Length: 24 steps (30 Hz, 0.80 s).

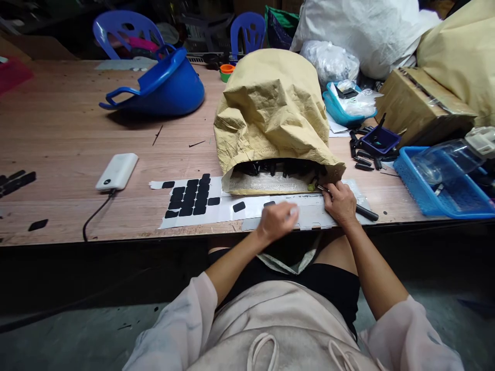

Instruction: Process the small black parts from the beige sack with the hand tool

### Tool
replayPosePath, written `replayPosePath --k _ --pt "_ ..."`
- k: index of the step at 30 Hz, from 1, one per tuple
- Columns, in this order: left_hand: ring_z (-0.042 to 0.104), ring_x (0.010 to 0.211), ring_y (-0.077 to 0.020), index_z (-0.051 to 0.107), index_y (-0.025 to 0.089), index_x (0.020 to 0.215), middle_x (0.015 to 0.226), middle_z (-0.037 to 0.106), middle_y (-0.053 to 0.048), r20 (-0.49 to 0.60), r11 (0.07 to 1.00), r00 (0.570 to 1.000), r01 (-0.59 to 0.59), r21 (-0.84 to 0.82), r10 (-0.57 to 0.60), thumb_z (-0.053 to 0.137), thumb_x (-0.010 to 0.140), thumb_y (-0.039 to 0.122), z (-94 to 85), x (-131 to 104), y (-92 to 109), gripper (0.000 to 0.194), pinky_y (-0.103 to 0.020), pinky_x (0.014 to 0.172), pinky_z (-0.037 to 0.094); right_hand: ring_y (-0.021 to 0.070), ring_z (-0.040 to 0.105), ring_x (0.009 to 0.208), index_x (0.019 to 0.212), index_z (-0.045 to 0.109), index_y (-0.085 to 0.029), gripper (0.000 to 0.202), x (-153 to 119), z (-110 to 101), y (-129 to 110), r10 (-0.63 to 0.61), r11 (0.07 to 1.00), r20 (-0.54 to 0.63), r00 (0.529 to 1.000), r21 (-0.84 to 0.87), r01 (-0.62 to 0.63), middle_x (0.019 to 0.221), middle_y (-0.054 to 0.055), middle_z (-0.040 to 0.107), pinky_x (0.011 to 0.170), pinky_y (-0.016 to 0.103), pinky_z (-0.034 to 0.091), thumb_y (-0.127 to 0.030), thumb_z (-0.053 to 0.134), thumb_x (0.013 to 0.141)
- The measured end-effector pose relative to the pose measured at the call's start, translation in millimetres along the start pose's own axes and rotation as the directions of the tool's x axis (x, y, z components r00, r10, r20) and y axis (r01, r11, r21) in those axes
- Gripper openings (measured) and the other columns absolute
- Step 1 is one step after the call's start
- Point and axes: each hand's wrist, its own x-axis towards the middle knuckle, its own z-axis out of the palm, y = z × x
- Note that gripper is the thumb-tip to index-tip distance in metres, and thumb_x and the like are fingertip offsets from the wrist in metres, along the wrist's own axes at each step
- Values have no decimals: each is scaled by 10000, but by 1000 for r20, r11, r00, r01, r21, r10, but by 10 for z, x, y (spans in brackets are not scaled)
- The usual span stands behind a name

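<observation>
My right hand is closed around a black-handled tool with a thin metal tip, low in front of the sack's mouth. My left hand is slightly blurred, with curled fingers over the table's front edge; what it holds, if anything, I cannot make out. Beneath both hands lies a pale flat sheet. A tan sack lies with its mouth towards me, and dark pieces show inside. Left of my hands, rows of black rounded pads sit on a white strip. One loose black pad lies nearer my left hand.
A tilted blue basin and a white power bank with a cable are on the left. At right stand a blue basket, a small purple tray among black parts, and a cardboard box. Large sacks pile up behind.
</observation>
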Motion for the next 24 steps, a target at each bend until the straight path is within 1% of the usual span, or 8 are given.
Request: replayPosePath --k 2,5,8,12,15,18,21,24 --pt "710 808 -196 774 212 1103 885 775 -70 -167 964 954 260 54 -248 533 1018 316 -164 416 -146 275 -297 737 532 272 503 932 1087 739 -225 250 2 1 -1 0 1000 -1 1000 -2 0 972 108 615 748 371 375 -309 525 988" --pt "734 966 -263 761 215 1126 998 791 -109 -230 860 859 493 131 -457 591 1001 360 -291 902 -339 257 -328 790 529 272 505 936 1071 736 -233 238 6 0 2 0 1000 -3 1000 -1 0 967 103 613 749 368 378 -309 528 984" --pt "730 1050 -330 758 199 1080 1069 783 -170 -196 777 802 596 202 -564 635 973 397 -304 1139 -418 257 -375 835 532 269 509 941 1064 735 -236 229 11 -6 4 -1 1000 4 1000 -1 1 975 100 617 751 365 381 -316 536 983" --pt "716 1088 -351 741 202 1056 1106 761 -175 -168 742 775 632 226 -609 631 964 375 -327 1177 -390 225 -412 881 529 267 513 940 1075 740 -234 232 14 -18 1 1 1000 17 1000 1 -1 978 99 621 755 364 384 -317 543 984" --pt "702 1088 -338 727 222 1078 1185 717 -142 -171 762 789 614 206 -590 652 942 353 -423 1037 -312 203 -403 865 526 268 510 940 1079 738 -233 228 13 -21 -7 9 1000 18 1000 9 -9 979 101 619 758 366 384 -311 548 981" --pt "690 1048 -288 715 238 1095 1204 674 -102 -149 840 867 498 218 -475 661 934 319 -503 789 -192 188 -360 836 520 271 506 942 1089 738 -228 234 13 -19 -15 16 1000 21 1000 14 -16 987 105 618 761 370 383 -310 548 979" --pt "674 1022 -247 710 249 1076 1101 690 -56 34 949 961 263 173 -273 678 933 268 -455 566 -77 148 -331 853 518 274 499 946 1097 738 -230 236 12 -19 -19 24 1000 26 999 14 -24 994 108 614 764 372 384 -309 552 977" --pt "657 1052 -245 725 245 1028 1026 702 -38 200 992 973 103 75 -117 744 909 267 -276 466 -39 121 -336 911 521 272 493 940 1087 738 -232 228 7 -19 -22 25 1000 25 999 10 -25 988 107 610 761 370 380 -306 552 978"
